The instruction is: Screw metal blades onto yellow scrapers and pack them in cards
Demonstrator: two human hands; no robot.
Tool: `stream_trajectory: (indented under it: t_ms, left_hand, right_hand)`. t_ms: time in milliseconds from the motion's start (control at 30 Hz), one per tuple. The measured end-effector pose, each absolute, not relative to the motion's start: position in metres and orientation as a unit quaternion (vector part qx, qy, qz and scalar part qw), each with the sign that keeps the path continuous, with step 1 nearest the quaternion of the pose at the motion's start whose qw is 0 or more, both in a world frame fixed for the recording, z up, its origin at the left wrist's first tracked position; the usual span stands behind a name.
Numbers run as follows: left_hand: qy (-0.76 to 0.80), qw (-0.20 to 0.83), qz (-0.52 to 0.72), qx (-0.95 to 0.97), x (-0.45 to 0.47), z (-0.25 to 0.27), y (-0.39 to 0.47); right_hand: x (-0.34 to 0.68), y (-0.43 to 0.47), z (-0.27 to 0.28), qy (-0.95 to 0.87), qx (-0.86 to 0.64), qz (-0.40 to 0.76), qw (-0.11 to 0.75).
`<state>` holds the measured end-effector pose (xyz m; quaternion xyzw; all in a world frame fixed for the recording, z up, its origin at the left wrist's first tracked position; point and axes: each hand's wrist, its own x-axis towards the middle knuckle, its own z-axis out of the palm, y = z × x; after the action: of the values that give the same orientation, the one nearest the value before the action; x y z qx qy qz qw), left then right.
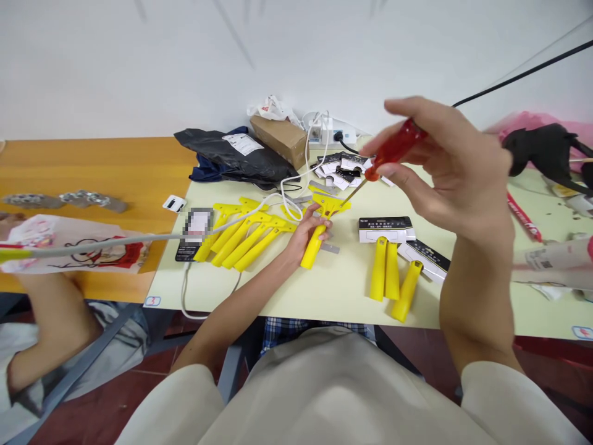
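Observation:
My left hand [311, 232] is wrapped round a yellow scraper [314, 247], whose wide head points away from me and whose handle points towards me. In my right hand [456, 161], raised above the table, is a screwdriver [398, 145] with a red handle. Its thin shaft slants down to the left, the tip at the scraper's head; whether it sits in a screw I cannot tell. Several more yellow scrapers [252, 238] lie side by side to the left. On the right, loose yellow handles [384, 269] lie by a black-and-white box [385, 229].
A phone [188, 250] with a white cable lies left. Behind are a black plastic parcel [241, 154], a cardboard box [281, 137] and a power strip [331, 133]. Far right sits a black bag [540, 154]. At the left, a person's arm [55, 315] reaches to the orange table [92, 161].

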<state>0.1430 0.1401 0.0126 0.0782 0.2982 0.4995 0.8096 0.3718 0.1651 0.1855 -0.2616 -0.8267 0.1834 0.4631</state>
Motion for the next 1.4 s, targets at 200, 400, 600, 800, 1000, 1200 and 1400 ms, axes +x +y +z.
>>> stream_trajectory:
  t_ms: [200, 400, 600, 800, 1000, 1200, 1400]
  left_hand:
    - [0.305, 0.806, 0.501, 0.075, 0.1424, 0.0164, 0.1401]
    - [0.304, 0.805, 0.506, 0.065, 0.1407, 0.0125, 0.1412]
    - [0.302, 0.808, 0.502, 0.060, 0.1391, 0.0138, 0.1419]
    - [0.293, 0.807, 0.509, 0.057, 0.1385, 0.0113, 0.1423]
    - [0.298, 0.809, 0.505, 0.046, 0.1388, 0.0128, 0.1418]
    - [0.296, 0.809, 0.505, 0.058, 0.1375, 0.0114, 0.1405]
    - [0.285, 0.811, 0.509, 0.051, 0.1365, 0.0088, 0.1410]
  right_hand:
    - [0.3723, 0.1639, 0.1856, -0.810, -0.316, 0.078, 0.488]
    - [0.3707, 0.1657, 0.1870, -0.823, -0.256, 0.148, 0.485]
    - [0.3708, 0.1652, 0.1863, -0.823, -0.294, 0.096, 0.476]
    - [0.3696, 0.1659, 0.1842, -0.819, -0.266, 0.103, 0.499]
    - [0.3708, 0.1672, 0.1853, -0.833, -0.268, 0.153, 0.459]
    - [0.3716, 0.1653, 0.1864, -0.807, -0.290, 0.083, 0.507]
    - [0.3731, 0.1695, 0.1851, -0.837, -0.252, 0.182, 0.449]
